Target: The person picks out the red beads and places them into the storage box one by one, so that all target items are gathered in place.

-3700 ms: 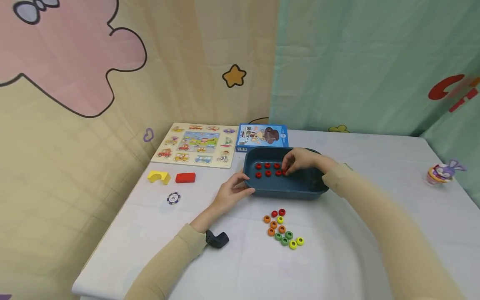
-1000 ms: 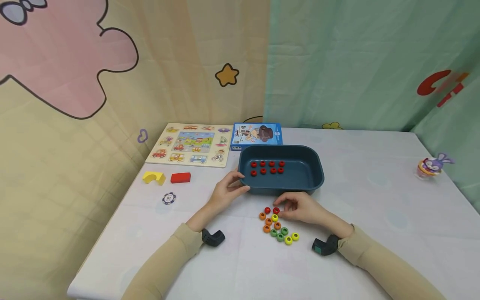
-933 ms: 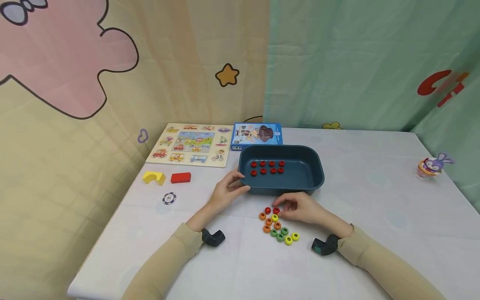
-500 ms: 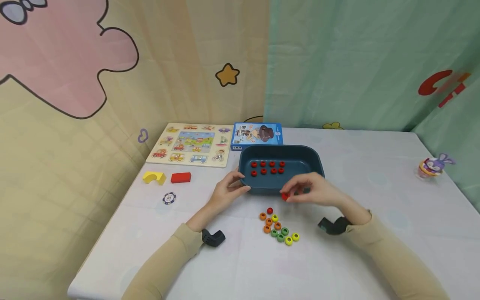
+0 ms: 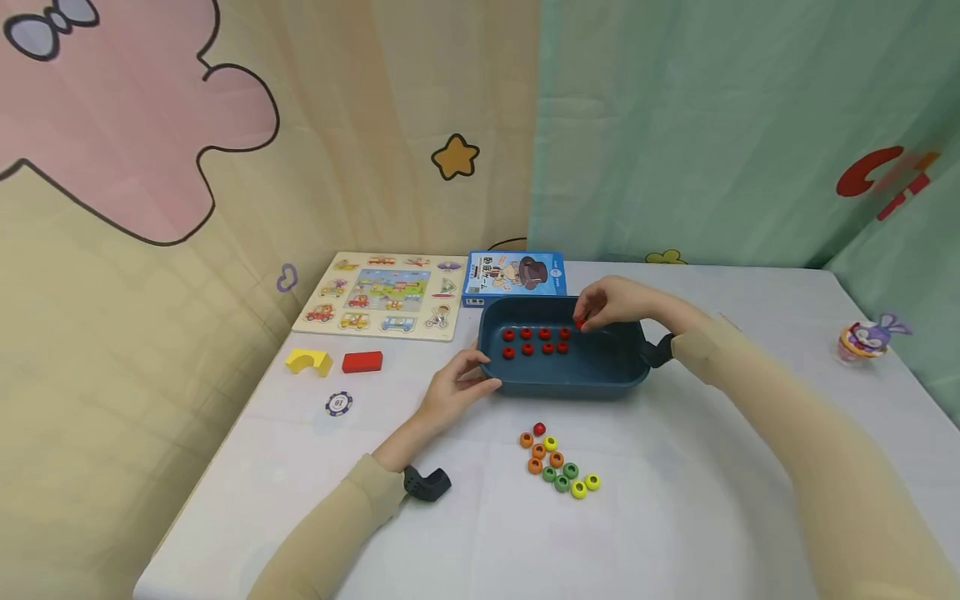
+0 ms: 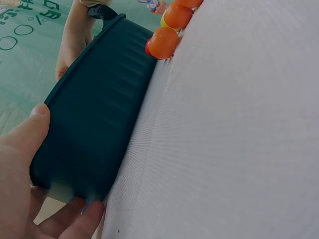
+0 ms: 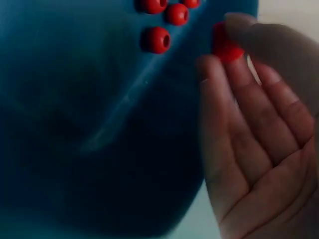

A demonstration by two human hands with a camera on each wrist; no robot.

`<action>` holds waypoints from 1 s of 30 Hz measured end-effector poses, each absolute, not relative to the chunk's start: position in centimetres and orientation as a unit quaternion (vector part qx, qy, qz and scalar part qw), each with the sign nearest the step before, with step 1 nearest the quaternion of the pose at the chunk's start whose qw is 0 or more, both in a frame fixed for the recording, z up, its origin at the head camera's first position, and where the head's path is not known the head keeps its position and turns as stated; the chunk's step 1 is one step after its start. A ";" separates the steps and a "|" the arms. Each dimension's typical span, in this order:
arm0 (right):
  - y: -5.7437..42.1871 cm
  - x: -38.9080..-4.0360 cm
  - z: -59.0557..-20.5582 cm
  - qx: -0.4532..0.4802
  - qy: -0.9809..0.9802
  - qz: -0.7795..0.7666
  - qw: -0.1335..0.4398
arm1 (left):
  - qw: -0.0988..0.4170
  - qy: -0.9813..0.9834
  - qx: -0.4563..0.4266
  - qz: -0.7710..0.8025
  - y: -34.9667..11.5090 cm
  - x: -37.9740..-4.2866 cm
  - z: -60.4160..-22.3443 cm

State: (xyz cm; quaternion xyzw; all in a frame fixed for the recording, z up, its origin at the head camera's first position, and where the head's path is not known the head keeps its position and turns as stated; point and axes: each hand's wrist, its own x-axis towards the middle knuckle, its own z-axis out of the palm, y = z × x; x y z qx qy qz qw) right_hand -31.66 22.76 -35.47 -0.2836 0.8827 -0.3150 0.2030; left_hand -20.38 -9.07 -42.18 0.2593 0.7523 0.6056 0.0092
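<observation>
My left hand [image 5: 452, 392] holds the left front corner of a dark blue rectangular tray [image 5: 603, 365]. In the left wrist view its thumb lies on the rim and the fingers bend round the end wall [image 6: 75, 129]. Over the tray's back part, my right hand [image 5: 617, 300] pinches a red bead [image 7: 227, 46] between thumb and fingertips. Left of that hand, several red beads [image 5: 527, 349] sit in two rows on the tray floor. On the cloth in front lie one red bead [image 5: 539, 429] and several orange [image 5: 557, 459], green [image 5: 562, 483] and yellow beads [image 5: 592, 482].
Behind the tray are a blue box [image 5: 514, 277] and a wooden picture puzzle [image 5: 386, 293]. To the left lie a yellow arch block [image 5: 309, 360], a red block [image 5: 362, 362] and a poker chip [image 5: 339, 403]. A purple rabbit figure [image 5: 870, 337] stands far right.
My right hand has taken a red bead from the loose group and carried it up over the tray, after leaving an earlier one inside. The left hand keeps its place on the corner.
</observation>
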 end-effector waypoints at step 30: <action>21.5 -32.4 -37.8 -0.302 0.924 -0.155 0.174 | 0.015 0.763 0.252 0.595 -9.1 -20.2 -42.0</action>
